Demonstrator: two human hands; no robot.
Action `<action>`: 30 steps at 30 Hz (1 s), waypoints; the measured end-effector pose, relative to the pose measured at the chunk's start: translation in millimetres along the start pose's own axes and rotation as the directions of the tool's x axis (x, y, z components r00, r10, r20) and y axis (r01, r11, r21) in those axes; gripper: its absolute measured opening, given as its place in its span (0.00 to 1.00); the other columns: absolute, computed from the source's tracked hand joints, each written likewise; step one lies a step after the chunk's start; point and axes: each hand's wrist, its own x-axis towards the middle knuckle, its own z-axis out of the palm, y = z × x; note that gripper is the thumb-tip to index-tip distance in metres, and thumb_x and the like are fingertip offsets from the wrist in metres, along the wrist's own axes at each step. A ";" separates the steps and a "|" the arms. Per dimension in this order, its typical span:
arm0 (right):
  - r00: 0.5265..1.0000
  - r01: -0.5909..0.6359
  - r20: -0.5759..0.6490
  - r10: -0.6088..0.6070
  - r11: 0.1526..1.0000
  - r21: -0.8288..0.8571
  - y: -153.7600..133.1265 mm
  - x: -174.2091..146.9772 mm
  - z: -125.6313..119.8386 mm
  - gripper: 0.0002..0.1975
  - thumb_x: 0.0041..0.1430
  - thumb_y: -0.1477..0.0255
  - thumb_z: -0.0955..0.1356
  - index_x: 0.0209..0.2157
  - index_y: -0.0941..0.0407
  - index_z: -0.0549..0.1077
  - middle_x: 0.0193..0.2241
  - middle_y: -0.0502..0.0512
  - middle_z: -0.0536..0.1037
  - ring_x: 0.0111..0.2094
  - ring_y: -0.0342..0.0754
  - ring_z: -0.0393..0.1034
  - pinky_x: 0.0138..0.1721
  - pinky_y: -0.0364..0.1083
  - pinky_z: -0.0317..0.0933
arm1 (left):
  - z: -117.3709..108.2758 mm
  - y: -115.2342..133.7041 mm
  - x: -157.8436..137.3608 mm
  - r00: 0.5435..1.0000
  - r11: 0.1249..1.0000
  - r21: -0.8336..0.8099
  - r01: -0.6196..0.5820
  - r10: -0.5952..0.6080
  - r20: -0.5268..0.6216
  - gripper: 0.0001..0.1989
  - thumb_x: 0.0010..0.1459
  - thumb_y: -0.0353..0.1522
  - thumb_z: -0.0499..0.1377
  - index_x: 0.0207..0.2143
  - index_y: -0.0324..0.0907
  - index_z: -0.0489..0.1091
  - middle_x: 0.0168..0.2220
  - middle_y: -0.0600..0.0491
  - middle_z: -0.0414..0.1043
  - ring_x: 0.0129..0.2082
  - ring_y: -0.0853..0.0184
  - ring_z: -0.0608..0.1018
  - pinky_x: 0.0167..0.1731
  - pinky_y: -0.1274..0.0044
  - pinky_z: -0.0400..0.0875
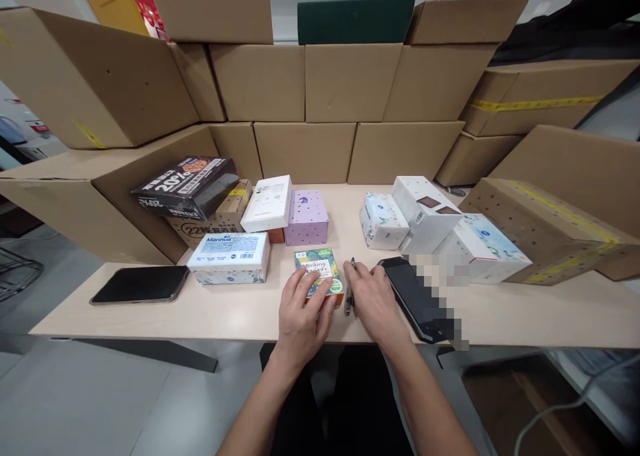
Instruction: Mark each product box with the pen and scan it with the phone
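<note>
A small green and yellow box marked Binking with an orange side lies flat near the table's front edge. My left hand is on its near part, fingers bent over the top and the thumb by the near right side. Just right of the box is a dark pen, pointing away from me. My right hand has its thumb and forefinger closed about the pen's far part; its other fingers are partly hidden. Close to the right of this hand lies a black handheld device, its edge partly pixelated.
A black phone and a Manhua tissue pack lie left. Behind are a purple box, a white box and a black carton. White packs stand right. Cardboard boxes wall the table.
</note>
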 end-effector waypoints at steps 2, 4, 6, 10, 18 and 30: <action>1.000 -0.001 -0.006 0.001 1.000 -0.001 -0.6 -0.8 0.6 0.25 0.61 0.82 0.58 0.56 0.53 0.70 0.42 0.64 0.77 0.38 0.56 0.64 0.37 0.51 0.60 | 0.4 -0.3 -0.1 1.000 1.000 0.010 -0.003 0.003 -0.001 0.17 0.61 0.28 0.60 0.53 0.43 0.70 0.52 0.44 0.71 0.59 0.53 0.69 0.57 0.56 0.71; 1.000 0.014 -0.017 -0.014 1.000 0.019 2.6 -5.9 -2.6 0.27 0.62 0.82 0.57 0.59 0.54 0.67 0.44 0.65 0.77 0.38 0.56 0.64 0.39 0.52 0.60 | 0.6 -0.6 -0.3 1.000 1.000 0.023 -0.005 0.005 -0.004 0.17 0.61 0.28 0.60 0.53 0.43 0.70 0.52 0.44 0.71 0.59 0.53 0.69 0.57 0.56 0.71; 0.998 0.024 -0.063 -0.020 0.998 0.053 10.9 -17.1 -9.3 0.26 0.64 0.79 0.56 0.62 0.55 0.64 0.46 0.64 0.76 0.40 0.56 0.64 0.43 0.53 0.61 | 0.8 -0.7 -0.6 1.000 1.000 0.031 -0.007 0.007 -0.006 0.17 0.61 0.28 0.61 0.53 0.42 0.70 0.52 0.43 0.71 0.59 0.53 0.69 0.57 0.57 0.71; 0.956 -0.160 -0.243 0.165 0.986 0.042 41.7 -56.3 -22.1 0.28 0.67 0.59 0.60 0.64 0.56 0.61 0.52 0.69 0.71 0.51 0.62 0.63 0.51 0.61 0.59 | 2.2 -0.4 0.2 1.000 0.999 0.037 -0.010 0.010 -0.010 0.17 0.60 0.27 0.61 0.52 0.41 0.70 0.52 0.43 0.70 0.59 0.52 0.68 0.56 0.57 0.71; 0.923 -0.345 -0.147 0.356 0.934 0.098 87.8 -98.2 0.1 0.40 0.60 0.46 0.61 0.66 0.54 0.56 0.55 0.70 0.67 0.56 0.67 0.61 0.51 0.66 0.59 | 3.5 1.3 0.9 1.000 1.000 0.020 0.010 -0.010 -0.014 0.21 0.60 0.29 0.61 0.56 0.43 0.67 0.54 0.42 0.68 0.61 0.50 0.67 0.57 0.55 0.70; 0.847 -0.196 -0.371 0.379 0.874 0.445 17.0 -73.4 -13.4 0.35 0.61 0.55 0.67 0.65 0.54 0.58 0.57 0.67 0.69 0.57 0.62 0.63 0.55 0.63 0.60 | -0.8 2.9 -2.7 0.995 0.998 -0.046 0.046 -0.049 -0.083 0.21 0.60 0.27 0.60 0.56 0.39 0.65 0.55 0.41 0.68 0.63 0.50 0.66 0.59 0.54 0.68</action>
